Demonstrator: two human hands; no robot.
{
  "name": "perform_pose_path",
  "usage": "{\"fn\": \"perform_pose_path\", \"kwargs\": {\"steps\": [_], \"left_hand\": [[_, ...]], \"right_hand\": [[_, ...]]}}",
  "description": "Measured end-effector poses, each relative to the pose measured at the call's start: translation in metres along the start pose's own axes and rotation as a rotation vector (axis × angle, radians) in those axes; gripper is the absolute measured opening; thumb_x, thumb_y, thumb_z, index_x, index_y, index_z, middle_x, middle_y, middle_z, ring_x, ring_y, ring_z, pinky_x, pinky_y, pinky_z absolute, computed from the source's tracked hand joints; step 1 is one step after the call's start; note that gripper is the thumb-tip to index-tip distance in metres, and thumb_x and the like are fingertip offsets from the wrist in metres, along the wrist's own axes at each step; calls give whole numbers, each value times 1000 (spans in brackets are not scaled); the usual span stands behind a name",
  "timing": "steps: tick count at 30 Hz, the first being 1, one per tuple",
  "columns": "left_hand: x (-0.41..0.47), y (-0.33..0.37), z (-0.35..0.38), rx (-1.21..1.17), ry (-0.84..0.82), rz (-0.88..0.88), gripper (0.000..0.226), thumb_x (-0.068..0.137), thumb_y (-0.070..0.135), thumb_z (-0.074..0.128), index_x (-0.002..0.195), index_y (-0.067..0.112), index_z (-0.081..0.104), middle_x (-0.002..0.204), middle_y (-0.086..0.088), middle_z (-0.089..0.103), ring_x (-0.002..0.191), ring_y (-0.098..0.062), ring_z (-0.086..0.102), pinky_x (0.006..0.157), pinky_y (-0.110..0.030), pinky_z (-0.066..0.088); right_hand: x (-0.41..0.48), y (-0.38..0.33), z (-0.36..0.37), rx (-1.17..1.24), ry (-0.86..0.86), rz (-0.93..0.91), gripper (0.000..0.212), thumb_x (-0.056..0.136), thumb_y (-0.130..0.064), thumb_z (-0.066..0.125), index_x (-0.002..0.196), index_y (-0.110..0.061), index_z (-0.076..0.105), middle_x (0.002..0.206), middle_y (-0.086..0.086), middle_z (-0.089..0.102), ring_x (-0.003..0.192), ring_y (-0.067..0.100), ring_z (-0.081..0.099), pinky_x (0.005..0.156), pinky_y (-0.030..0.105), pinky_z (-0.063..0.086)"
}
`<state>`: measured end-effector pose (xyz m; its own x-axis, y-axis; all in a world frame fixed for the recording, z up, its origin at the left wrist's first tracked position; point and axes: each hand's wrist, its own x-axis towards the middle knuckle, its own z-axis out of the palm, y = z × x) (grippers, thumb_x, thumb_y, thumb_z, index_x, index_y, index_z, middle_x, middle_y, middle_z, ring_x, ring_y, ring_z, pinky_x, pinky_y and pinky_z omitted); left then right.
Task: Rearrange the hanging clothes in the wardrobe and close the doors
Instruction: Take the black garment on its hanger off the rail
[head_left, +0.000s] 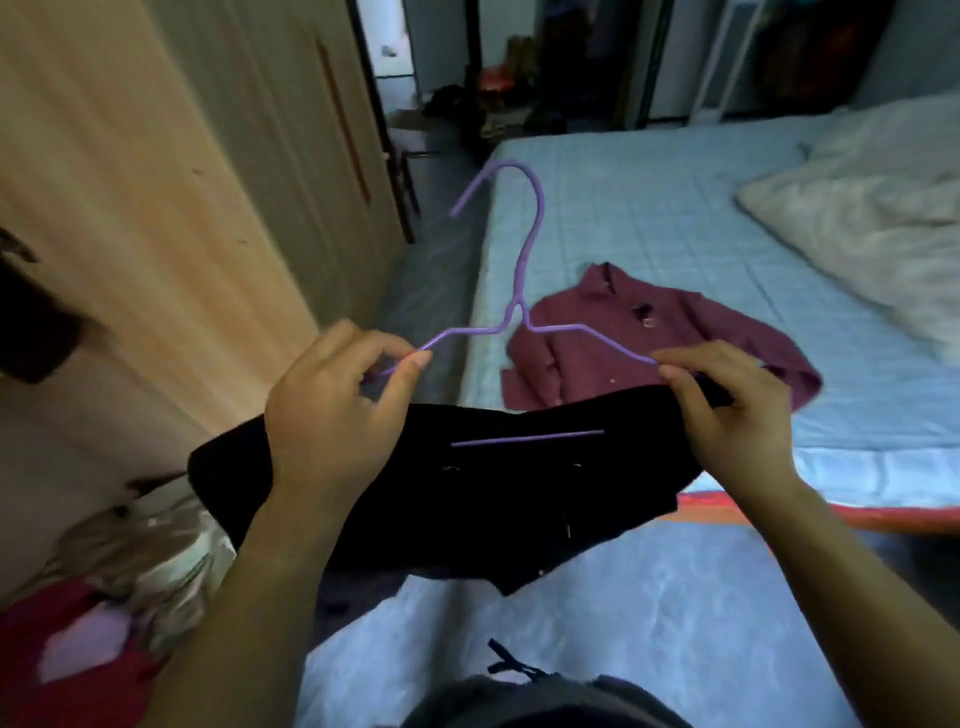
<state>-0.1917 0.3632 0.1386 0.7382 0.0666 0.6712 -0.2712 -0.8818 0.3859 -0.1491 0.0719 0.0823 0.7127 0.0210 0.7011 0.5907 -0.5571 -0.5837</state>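
**A:** What is nearest?

**B:** Two bare hands above the near edge of a bed (649, 218). The left hand (332, 410) pinches the left shoulder of a purple hanger (520, 283) between thumb and forefinger. The right hand (727, 410) pinches the right shoulder, its fingers also curled onto a black garment (467, 499).

**A:** Where is that garment?

**B:** It is draped over the hanger's lower bar, and a short stretch of the bar shows through a gap. Holding both shoulders probably steadies the wire while the cloth is settled — so this looks like mid-hanging, not yet in the wardrobe.

**A:** And farther off?

**B:** The hook points away, free of any rail. Beyond it a maroon shirt (623, 338) lies crumpled on the blue sheet, perhaps waiting its turn. A pillow (857, 208) sits far right. On the left is a pale wooden door (156, 208), likely the wardrobe's, with more clothes (104, 597) heaped near left — the rail is out of view.
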Motion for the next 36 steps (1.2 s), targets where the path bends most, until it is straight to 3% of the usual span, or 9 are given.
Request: {"fn": "perform_pose_path", "kwargs": {"steps": [5, 8, 12, 17, 21, 24, 28, 36], "left_hand": [[-1, 106, 111, -274, -168, 61, 23, 84, 41, 60, 77, 21, 68, 72, 5, 53, 64, -12, 51, 59, -32, 42], [1, 173, 164, -402, -278, 114, 22, 84, 42, 60, 77, 23, 67, 72, 10, 50, 64, -7, 50, 60, -25, 41], [8, 254, 223, -547, -391, 182, 21, 84, 42, 61, 76, 24, 66, 66, 14, 46, 62, 2, 48, 61, -12, 35], [25, 333, 293, -672, -478, 260, 20, 84, 38, 63, 74, 21, 65, 66, 10, 49, 62, -2, 49, 62, -20, 38], [45, 384, 360, -736, -489, 288, 26, 84, 44, 57, 75, 20, 64, 69, 4, 55, 63, -9, 50, 63, -28, 41], [72, 419, 416, -753, -503, 281, 29, 83, 48, 53, 76, 22, 63, 65, 6, 48, 62, -8, 48, 60, -26, 38], [120, 459, 477, -776, -524, 209, 18, 85, 45, 59, 75, 30, 58, 68, 6, 50, 63, -8, 49, 60, -26, 40], [190, 476, 572, -727, -524, 95, 13, 88, 37, 63, 76, 36, 56, 72, 4, 54, 67, -10, 51, 62, -25, 42]], "right_hand": [[-48, 67, -132, -246, 128, 143, 16, 91, -15, 58, 86, -5, 70, 85, -4, 64, 80, 6, 57, 80, 17, 42], [-70, 93, -206, -365, 208, 199, 12, 90, -11, 60, 85, -6, 70, 85, -2, 65, 77, 14, 59, 78, 24, 44], [-83, 116, -288, -552, 314, 235, 11, 89, -10, 61, 87, -4, 71, 85, 0, 65, 79, 15, 58, 83, 19, 40], [-78, 159, -367, -737, 362, 252, 9, 89, -9, 63, 88, -6, 72, 86, 4, 68, 79, 23, 60, 82, 24, 40], [-57, 213, -414, -814, 366, 258, 10, 90, -11, 63, 90, -7, 73, 87, 7, 70, 81, 25, 61, 81, 28, 42], [-25, 262, -441, -840, 365, 234, 10, 89, -11, 63, 89, -6, 72, 86, 7, 69, 80, 25, 61, 81, 33, 44], [31, 325, -471, -873, 372, 230, 10, 89, -11, 63, 89, -7, 72, 84, 8, 69, 79, 25, 60, 80, 34, 44], [130, 452, -485, -781, 233, 195, 14, 92, -15, 60, 93, -9, 72, 85, 11, 69, 78, 28, 61, 77, 40, 46]]}}
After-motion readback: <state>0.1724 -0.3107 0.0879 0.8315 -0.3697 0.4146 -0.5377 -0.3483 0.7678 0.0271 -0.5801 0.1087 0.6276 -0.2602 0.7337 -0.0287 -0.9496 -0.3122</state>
